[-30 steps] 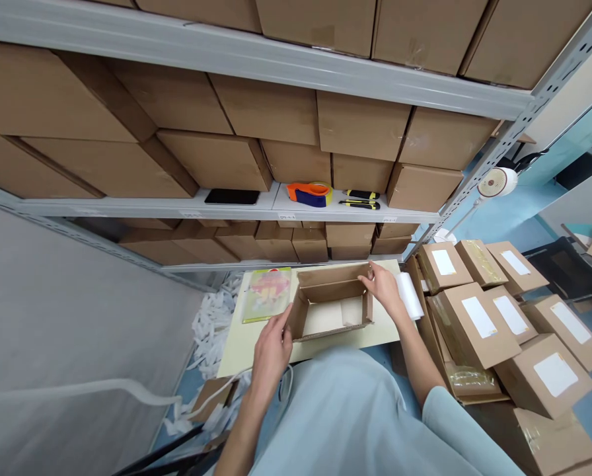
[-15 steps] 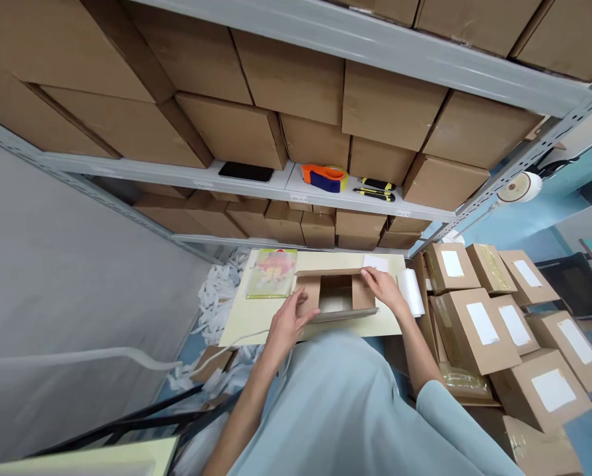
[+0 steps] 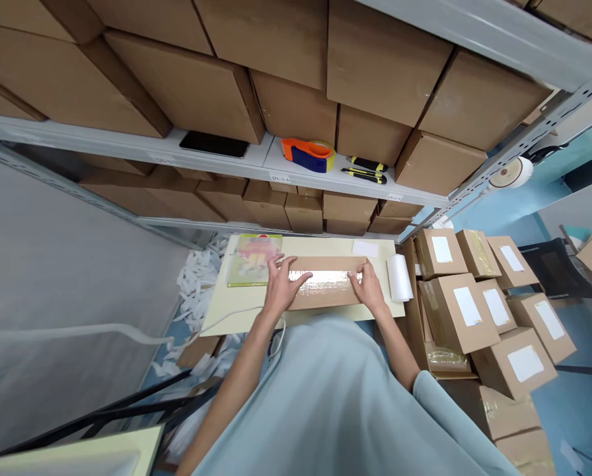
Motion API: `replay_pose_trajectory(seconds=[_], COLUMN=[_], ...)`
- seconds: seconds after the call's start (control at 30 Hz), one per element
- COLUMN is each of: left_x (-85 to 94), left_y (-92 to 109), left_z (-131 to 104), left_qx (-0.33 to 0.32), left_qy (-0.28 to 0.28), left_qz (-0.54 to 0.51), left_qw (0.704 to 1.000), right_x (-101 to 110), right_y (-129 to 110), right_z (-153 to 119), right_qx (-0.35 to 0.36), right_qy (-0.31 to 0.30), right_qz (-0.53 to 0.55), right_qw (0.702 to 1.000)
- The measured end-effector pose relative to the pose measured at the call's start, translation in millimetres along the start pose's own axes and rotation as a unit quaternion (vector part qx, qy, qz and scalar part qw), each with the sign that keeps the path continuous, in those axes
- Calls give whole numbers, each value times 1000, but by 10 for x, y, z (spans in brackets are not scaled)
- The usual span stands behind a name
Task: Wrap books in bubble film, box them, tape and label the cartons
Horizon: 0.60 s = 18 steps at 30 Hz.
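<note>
A long brown cardboard box (image 3: 326,299) lies on the pale yellow table in front of me. A strip of shiny clear tape runs along its upward face. My left hand (image 3: 285,285) grips the left end, thumb on top and fingers over the far edge. At the right end my right hand (image 3: 367,285) holds it the same way, thumb pressed near the tape. Just left of the box is a flat picture sheet in a green-edged sleeve (image 3: 249,261), close to my left fingers. To the right of my right hand stands a white roll (image 3: 400,277).
A shelf (image 3: 256,153) above the table carries a black phone (image 3: 215,144), an orange and blue tape dispenser (image 3: 308,155) and utility knives (image 3: 365,170). Labelled cartons (image 3: 459,304) are stacked on the right. White paper scraps (image 3: 197,284) and a white cable (image 3: 226,318) are on the left.
The box stood with its flaps open and its inside showing. Now it has been turned so a taped, closed face is up, and both hands have closed on its ends.
</note>
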<state>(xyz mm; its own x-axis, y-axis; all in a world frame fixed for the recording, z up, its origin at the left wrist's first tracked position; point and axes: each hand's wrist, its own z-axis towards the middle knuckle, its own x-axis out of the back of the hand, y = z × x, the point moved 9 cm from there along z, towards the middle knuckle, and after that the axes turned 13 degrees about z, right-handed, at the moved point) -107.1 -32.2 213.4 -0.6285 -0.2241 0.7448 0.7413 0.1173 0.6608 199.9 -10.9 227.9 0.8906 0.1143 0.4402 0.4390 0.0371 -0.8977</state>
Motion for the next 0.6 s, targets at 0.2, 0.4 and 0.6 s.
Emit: replay_pose_trajectory(seconds=[0.2, 0.4, 0.6], left_x=[-207, -241, -258], left_y=[-165, -202, -144], left_z=[140, 282, 383], left_qx=[16, 17, 20], left_qy=[-42, -19, -6], left_qz=[-55, -35, -20], left_qw=[997, 999, 1000], right_x=[-154, -125, -115], right_y=[133, 152, 164], right_z=[-36, 52, 279], right_qx=[11, 12, 8], right_qy=[10, 4, -2], right_qz=[112, 103, 89], right_qw=[994, 995, 996])
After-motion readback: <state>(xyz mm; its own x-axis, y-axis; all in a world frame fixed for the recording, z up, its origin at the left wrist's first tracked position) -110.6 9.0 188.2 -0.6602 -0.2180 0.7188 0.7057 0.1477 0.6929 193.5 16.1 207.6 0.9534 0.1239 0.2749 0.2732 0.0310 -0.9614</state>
